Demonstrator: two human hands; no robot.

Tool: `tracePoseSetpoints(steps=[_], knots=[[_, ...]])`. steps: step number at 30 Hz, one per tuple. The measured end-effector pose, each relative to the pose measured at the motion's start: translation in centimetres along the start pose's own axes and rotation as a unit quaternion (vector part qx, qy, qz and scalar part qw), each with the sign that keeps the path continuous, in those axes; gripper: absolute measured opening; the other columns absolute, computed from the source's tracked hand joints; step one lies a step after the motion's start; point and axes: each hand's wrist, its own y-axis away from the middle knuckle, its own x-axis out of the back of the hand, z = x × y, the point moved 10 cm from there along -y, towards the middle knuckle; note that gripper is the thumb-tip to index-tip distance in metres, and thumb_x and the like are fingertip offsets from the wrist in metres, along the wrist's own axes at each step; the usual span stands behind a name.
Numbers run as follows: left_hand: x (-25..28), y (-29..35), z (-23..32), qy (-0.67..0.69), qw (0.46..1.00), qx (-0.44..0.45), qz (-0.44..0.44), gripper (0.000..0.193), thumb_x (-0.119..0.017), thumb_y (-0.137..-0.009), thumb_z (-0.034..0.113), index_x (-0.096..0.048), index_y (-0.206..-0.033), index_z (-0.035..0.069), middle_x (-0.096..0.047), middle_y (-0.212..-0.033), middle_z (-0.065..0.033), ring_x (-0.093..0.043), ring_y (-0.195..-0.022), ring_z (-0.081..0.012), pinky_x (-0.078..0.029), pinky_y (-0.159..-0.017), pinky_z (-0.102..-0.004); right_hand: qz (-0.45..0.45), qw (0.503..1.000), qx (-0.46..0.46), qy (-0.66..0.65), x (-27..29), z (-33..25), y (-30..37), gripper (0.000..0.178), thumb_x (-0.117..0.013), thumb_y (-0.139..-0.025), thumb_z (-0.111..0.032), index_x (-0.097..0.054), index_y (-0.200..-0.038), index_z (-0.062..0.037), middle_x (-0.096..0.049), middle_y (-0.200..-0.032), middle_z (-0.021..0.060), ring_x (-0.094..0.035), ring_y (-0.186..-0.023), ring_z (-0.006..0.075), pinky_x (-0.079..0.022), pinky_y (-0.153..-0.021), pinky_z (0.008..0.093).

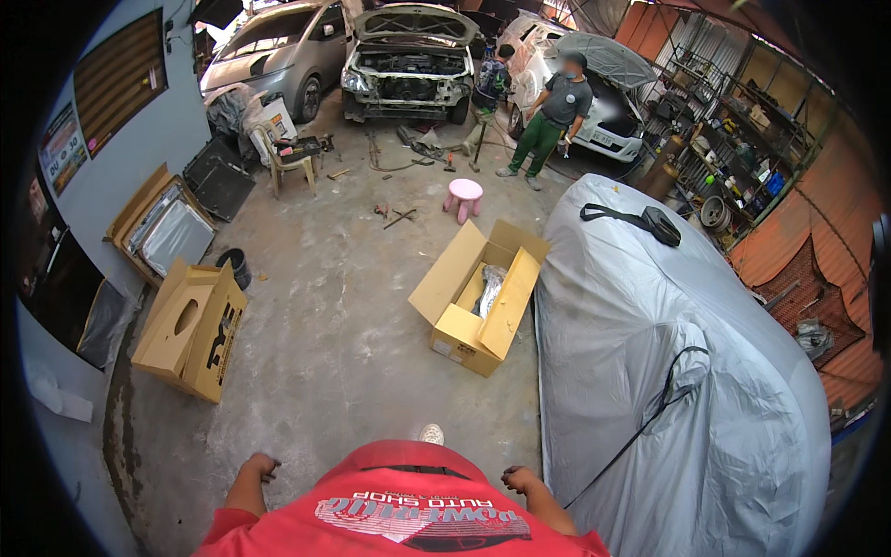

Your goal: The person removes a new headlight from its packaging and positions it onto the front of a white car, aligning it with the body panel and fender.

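My left hand [263,465] hangs beside my body at the lower left, its fingers loosely bent and apart, with nothing seen in it. On the other side hangs my right hand [520,478], fingers slightly curled and no object visible in them; it is near the silver-grey car cover [603,316]. Ahead on the concrete floor stands an open cardboard box [466,351] with raised flaps. Inside it lies a part wrapped in clear plastic [490,289], too covered to name. Neither hand touches the box. A second cardboard box [209,345], with a round cutout, stands to the left.
A pink stool [464,191] stands beyond the open box. Tools [400,218] lie scattered on the floor. A black bag [661,226] rests on the covered vehicle. Two people [548,121] stand by cars with raised hoods. A plastic chair [290,162] and cluttered shelves [733,139] flank the space.
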Motion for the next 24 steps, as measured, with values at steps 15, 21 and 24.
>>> tracePoseSetpoints(steps=[15, 21, 24], knots=[[-6.9, 6.1, 32.3, -0.048, 0.969, -0.242, -0.006, 0.043, -0.074, -0.089, 0.029, -0.067, -0.119, 0.001, -0.074, -0.099, -0.0142, -0.072, -0.083, -0.0224, -0.056, -0.070, -0.0352, 0.006, 0.997, -0.024, -0.073, 13.9, 0.8, -10.8, 0.035, -0.062, -0.094, -0.025, -0.064, -0.124, -0.0076, -0.070, -0.105, 0.0065, -0.068, -0.085, 0.0202, -0.053, -0.063, 0.0359], [-2.4, 1.7, 20.3, -0.079, 0.996, -0.039, 0.003, 0.044, -0.067, -0.094, 0.027, -0.062, -0.128, 0.000, -0.069, -0.119, -0.0159, -0.073, -0.092, -0.0266, -0.059, -0.071, -0.0386, 0.059, 0.985, 0.070, -0.147, 15.3, -7.7, -10.6, 0.035, -0.066, -0.090, -0.025, -0.067, -0.119, -0.0058, -0.072, -0.096, 0.0070, -0.068, -0.081, 0.0185, -0.048, -0.057, 0.0314], [0.5, 2.4, 16.2, -0.001, 0.999, 0.012, 0.037, 0.042, -0.065, -0.096, 0.023, -0.060, -0.130, 0.000, -0.064, -0.131, -0.0155, -0.072, -0.093, -0.0272, -0.059, -0.071, -0.0394, 0.027, 0.995, 0.064, -0.069, 12.8, -8.9, -10.3, 0.037, -0.066, -0.089, -0.027, -0.068, -0.119, -0.0056, -0.072, -0.098, 0.0075, -0.069, -0.083, 0.0191, -0.049, -0.057, 0.0326]])
